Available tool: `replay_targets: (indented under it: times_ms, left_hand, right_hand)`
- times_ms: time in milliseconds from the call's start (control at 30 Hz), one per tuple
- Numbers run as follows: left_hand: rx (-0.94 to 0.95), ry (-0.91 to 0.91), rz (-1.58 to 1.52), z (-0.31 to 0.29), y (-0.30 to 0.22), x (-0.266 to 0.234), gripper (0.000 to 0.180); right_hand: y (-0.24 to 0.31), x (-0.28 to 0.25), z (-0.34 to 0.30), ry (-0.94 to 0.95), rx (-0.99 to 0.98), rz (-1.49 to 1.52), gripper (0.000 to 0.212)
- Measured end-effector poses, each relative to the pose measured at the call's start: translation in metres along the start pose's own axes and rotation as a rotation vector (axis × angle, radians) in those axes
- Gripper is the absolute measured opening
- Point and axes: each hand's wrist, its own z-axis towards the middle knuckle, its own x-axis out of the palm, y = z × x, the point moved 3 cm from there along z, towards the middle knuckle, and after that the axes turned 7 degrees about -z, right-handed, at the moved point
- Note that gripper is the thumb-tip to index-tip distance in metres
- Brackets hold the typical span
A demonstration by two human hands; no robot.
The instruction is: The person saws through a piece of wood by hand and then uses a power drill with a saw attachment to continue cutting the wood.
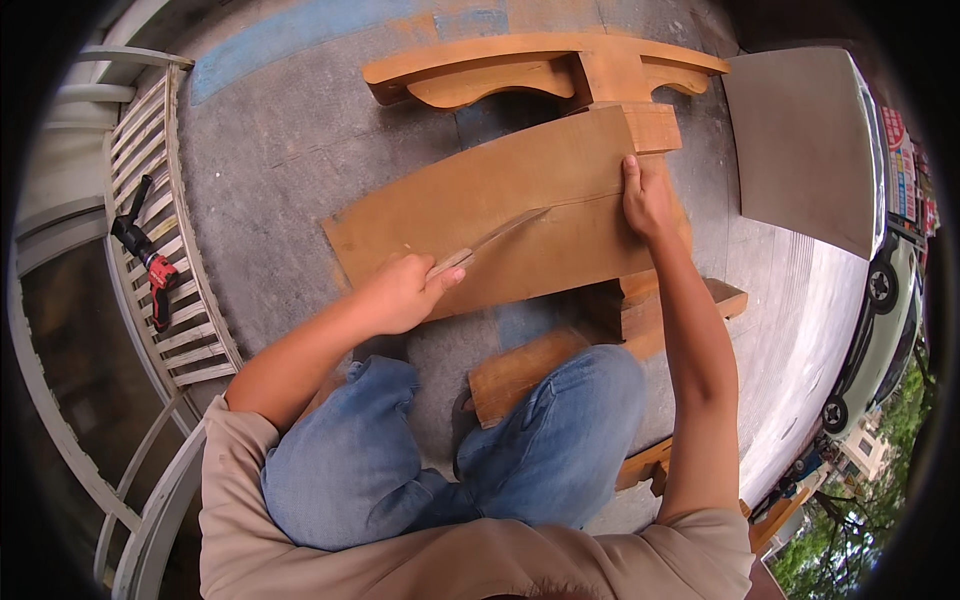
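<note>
Honestly, looks partway through a lengthwise cut. Stiff, flat, tan-brown rectangular sheet (490, 190) lying slantwise across mid-frame, seemingly propped on a honey-orange wooden stand (610, 75) with a scalloped beam at the top. Slim-bladed hand tool with a pale wooden handle (488, 241) gripped in the left hand (400, 292), blade against the sheet around its middle. Right hand (650, 200) clamped on the sheet's right end, probably for steadying; fingers underneath not visible.

Progress-wise: thin dark line (590, 199) running from near the blade tip out to the right end, so probably that stretch done, though maybe only scored. Can't tell for sure. No matching line on the left portion, so likely still left to do if going full length. Still in one piece, by the look of it.

Materials: sheet matte and pretty smooth, could be hardboard or heavy cardboard, bowed along the long sides (maybe partly lens bend). Stand glossy, varnished-looking, curvy beam plus chunky squared parts. Underneath, worn grey floor (280, 190) with faded blue patches toward the upper left. Far left, red-and-black power tool (147, 255) lying on off-white slats (190, 335).
</note>
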Motion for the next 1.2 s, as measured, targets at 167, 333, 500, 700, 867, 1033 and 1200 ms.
replay_targets:
  times_ms: [167, 333, 500, 700, 867, 1033, 1200]
  left_hand:
    - [-0.005, -0.004, -0.04, 0.007, 0.006, 0.01, 0.064]
    - [-0.012, 0.021, -0.065, -0.003, 0.01, -0.007, 0.065]
    - [0.063, -0.024, 0.022, 0.003, 0.011, 0.0, 0.064]
    - [0.01, 0.075, 0.113, -0.035, -0.015, -0.024, 0.063]
    - [-0.179, 0.065, 0.019, -0.001, -0.043, -0.015, 0.061]
    - [-0.019, 0.079, 0.012, -0.022, -0.01, -0.017, 0.065]
    - [-0.126, 0.064, 0.035, 0.011, -0.037, -0.009, 0.065]
  right_hand:
    - [-0.002, 0.002, -0.005, -0.114, -0.026, 0.115, 0.066]
    - [-0.004, 0.0, -0.001, -0.114, -0.039, 0.088, 0.064]
    - [-0.015, 0.008, 0.004, -0.116, -0.095, 0.145, 0.064]
    - [0.0, 0.001, -0.002, -0.13, -0.041, -0.03, 0.06]
    - [-0.031, 0.011, 0.007, -0.127, -0.035, 0.113, 0.062]
    - [0.005, -0.001, -0.006, -0.128, 0.001, 0.06, 0.061]
    - [-0.012, 0.004, 0.0, -0.112, -0.062, 0.16, 0.064]
